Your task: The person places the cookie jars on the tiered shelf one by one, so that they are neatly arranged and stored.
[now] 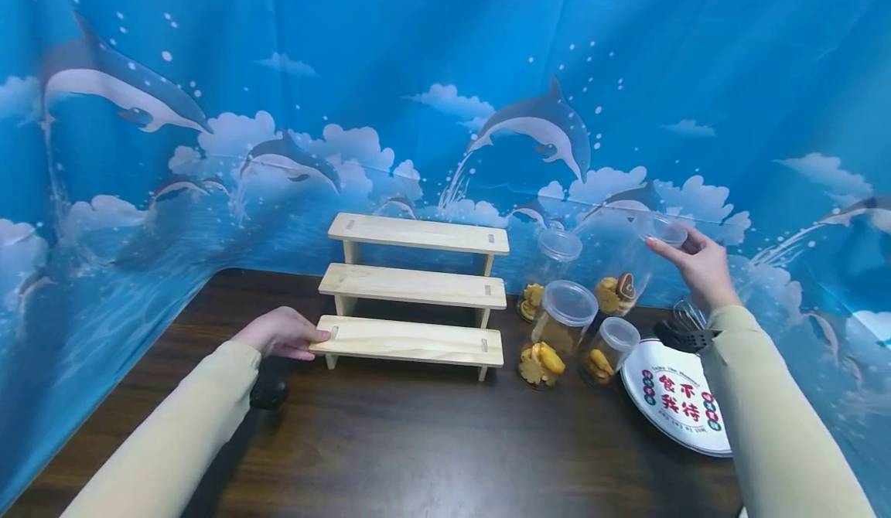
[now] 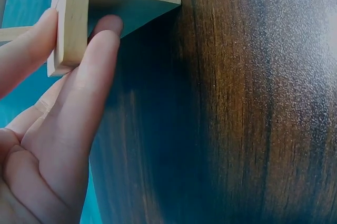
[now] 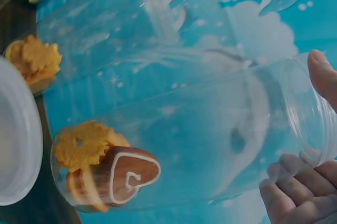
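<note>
My left hand [image 1: 281,332] pinches the left end of the lowest board of a three-tier wooden shelf [image 1: 411,340]. In the left wrist view the thumb lies on one face of the board [image 2: 73,21] and fingers are against the other. Far right, my right hand [image 1: 704,267] grips the top of a tall clear jar [image 3: 210,124] with thumb and fingers. Yellow flower-shaped cookies [image 3: 84,145] and a brown heart-shaped cookie [image 3: 134,174] lie at its bottom. Whether this jar touches the table cannot be told.
Beside the shelf stand a tall jar [image 1: 550,259], a wide lidded jar [image 1: 560,332] and a small lidded jar [image 1: 612,348], all holding cookies. A white plate with red characters [image 1: 671,433] lies under the right forearm. Wire loops [image 1: 687,313] show behind it. A blue dolphin curtain [image 1: 418,54] hangs behind the dark table [image 1: 418,448].
</note>
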The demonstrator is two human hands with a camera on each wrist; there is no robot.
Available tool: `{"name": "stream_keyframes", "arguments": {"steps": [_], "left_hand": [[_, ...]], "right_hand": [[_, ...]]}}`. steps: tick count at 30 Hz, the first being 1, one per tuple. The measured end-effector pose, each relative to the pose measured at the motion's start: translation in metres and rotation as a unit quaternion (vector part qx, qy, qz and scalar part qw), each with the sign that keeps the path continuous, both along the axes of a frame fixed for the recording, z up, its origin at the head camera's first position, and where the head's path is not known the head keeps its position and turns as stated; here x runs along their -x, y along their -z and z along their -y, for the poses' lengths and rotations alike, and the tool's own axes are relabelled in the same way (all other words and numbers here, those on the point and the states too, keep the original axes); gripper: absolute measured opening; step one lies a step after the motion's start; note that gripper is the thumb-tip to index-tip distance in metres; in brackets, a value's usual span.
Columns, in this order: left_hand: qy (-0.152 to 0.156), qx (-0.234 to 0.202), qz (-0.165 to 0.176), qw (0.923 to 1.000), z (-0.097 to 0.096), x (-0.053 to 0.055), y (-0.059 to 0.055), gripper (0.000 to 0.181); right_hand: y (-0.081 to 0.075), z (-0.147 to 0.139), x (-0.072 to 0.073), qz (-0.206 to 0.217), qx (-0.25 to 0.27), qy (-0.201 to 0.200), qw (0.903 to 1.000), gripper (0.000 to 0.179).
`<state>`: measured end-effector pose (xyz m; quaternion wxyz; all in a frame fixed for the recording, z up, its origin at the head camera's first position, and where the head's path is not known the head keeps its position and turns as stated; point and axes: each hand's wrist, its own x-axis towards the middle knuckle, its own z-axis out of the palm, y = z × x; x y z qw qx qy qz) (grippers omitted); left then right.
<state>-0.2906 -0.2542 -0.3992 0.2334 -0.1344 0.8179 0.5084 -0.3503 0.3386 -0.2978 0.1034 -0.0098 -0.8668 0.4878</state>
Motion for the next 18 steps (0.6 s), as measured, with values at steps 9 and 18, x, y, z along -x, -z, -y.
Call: {"name": "stream_keyframes", "arguments": {"steps": [9, 18], "left_hand": [[0.005, 0.018, -0.011, 0.9998, -0.001, -0.001, -0.005, 0.036], [0.012, 0.039, -0.016, 0.9991, -0.004, -0.004, -0.008, 0.035]], "right_hand": [[-0.039, 0.013, -0.012, -0.049, -0.002, 0.012, 0.9987, 0.084], [-0.074, 0.037, -0.023, -0.117, 0.013, 0.01, 0.993, 0.066]]}}
